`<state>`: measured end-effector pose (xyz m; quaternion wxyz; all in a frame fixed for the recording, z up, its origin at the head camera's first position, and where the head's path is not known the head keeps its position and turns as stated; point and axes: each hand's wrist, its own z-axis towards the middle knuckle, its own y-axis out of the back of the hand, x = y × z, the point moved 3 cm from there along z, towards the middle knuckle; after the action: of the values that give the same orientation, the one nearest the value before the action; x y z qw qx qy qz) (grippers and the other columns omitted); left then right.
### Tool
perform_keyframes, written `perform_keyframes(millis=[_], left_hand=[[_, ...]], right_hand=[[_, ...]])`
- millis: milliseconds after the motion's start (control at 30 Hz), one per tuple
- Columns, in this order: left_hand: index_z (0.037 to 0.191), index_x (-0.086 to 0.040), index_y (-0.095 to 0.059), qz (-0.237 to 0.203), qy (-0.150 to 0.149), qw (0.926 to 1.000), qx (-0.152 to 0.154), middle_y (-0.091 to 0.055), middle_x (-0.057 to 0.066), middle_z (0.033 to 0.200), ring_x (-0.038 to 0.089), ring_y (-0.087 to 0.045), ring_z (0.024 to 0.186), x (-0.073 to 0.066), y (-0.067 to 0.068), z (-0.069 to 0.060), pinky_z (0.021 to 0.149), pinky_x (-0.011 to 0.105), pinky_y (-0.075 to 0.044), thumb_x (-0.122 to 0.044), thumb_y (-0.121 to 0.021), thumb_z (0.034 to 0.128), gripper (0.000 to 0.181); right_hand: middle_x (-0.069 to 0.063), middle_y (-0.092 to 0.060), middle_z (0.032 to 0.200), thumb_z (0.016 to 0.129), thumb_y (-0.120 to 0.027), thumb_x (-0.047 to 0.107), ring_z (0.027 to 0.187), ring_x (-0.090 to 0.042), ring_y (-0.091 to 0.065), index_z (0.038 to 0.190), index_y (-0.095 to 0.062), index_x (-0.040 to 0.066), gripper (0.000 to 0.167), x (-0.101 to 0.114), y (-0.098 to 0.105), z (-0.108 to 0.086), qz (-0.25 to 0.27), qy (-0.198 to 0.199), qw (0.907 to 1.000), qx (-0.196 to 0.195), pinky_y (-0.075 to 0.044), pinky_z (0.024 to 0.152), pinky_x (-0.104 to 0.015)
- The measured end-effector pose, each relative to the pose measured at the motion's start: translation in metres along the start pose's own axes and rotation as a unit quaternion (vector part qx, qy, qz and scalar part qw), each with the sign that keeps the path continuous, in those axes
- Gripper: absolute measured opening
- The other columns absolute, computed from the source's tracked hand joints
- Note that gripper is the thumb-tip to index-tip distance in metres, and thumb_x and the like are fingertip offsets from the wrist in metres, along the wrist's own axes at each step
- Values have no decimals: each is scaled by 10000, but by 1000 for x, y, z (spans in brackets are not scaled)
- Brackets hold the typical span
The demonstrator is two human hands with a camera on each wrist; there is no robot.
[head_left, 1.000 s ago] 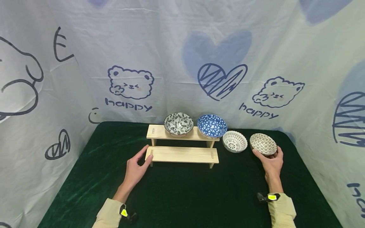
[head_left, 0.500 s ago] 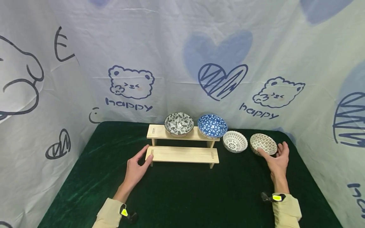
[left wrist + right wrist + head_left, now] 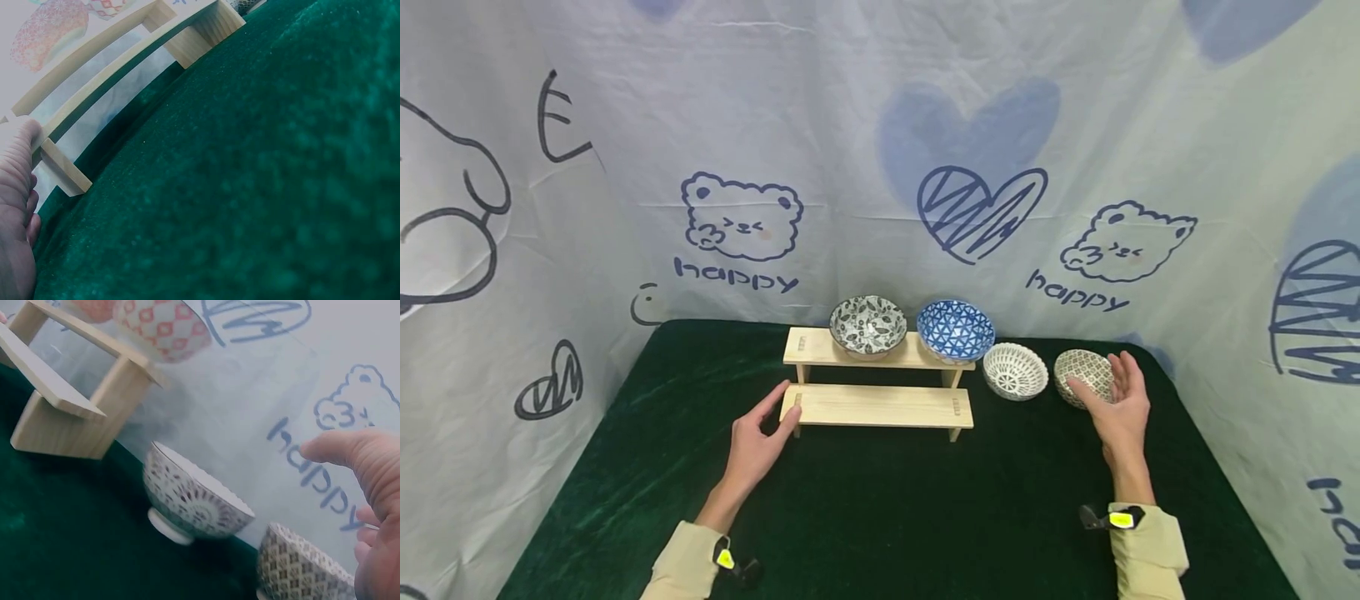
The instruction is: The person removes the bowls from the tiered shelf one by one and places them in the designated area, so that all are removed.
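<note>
On the green cloth stands a two-tier wooden stand [image 3: 876, 407]. My left hand [image 3: 756, 450] holds the left end of its lower step between thumb and fingers; in the left wrist view the thumb [image 3: 24, 130] lies at the step's front edge. My right hand [image 3: 1122, 417], thumb and fingers spread apart, hovers over the right side of a brown-patterned bowl [image 3: 1081, 373] and partly hides it. In the right wrist view a gap shows between the thumb and that bowl [image 3: 300, 565]. Just left of it sits a white bowl with dark dashes [image 3: 1015, 372].
A black-and-white leaf-patterned bowl [image 3: 868, 325] and a blue triangle-patterned bowl [image 3: 956, 331] rest on the upper step. Behind the table hangs a pale printed cloth [image 3: 850, 150]. Dark green cloth [image 3: 910, 517] covers the tabletop.
My right hand has let go of the brown-patterned bowl, shifted right, then risen above it with fingers apart. The left hand keeps its place on the stand.
</note>
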<state>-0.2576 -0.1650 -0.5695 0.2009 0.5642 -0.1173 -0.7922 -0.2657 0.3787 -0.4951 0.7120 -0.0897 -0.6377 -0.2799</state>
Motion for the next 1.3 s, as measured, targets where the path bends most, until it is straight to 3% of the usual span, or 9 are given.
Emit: perform_keyframes(millis=[300, 533, 1000, 1300], left_hand=[[1499, -95, -575, 31, -33, 10000, 14, -565, 80, 1531, 310, -532, 1418, 1, -1, 0, 1146, 554, -435, -316, -704, 1020, 542], [1495, -109, -583, 24, -17, 10000, 32, -573, 69, 1524, 296, -535, 1417, 2, -2, 1, 1149, 550, -434, -330, -708, 1016, 542], [1495, -100, -581, -13, 56, 10000, -2, -569, 85, 1527, 320, -527, 1421, 0, -2, 0, 1158, 566, -417, -335, -712, 1013, 552], [1494, -100, -582, -33, 35, 10000, -15, -571, 76, 1526, 303, -525, 1425, 1, -1, 1, 1165, 546, -414, -319, -717, 1011, 547]], right_hand=[[-41, -335, 1698, 910, -827, 155, 1576, -213, -273, 1672, -218, 230, 978, 11, -21, -9, 77, 234, 9974, 681, -178, 1298, -382], [-83, -343, 1691, 905, -824, 112, 1580, -251, -259, 1676, -199, 188, 995, 22, -38, -20, 146, 520, 9922, 1124, -164, 1302, -433], [-114, -318, 1697, 890, -837, 94, 1581, -290, -247, 1676, -176, 134, 1028, 28, -70, -37, 88, 731, 9816, 1763, -173, 1293, -499], [-108, -319, 1697, 886, -846, 132, 1584, -278, -247, 1672, -197, 146, 1019, 32, -82, -42, 35, 814, 9770, 1972, -198, 1288, -497]])
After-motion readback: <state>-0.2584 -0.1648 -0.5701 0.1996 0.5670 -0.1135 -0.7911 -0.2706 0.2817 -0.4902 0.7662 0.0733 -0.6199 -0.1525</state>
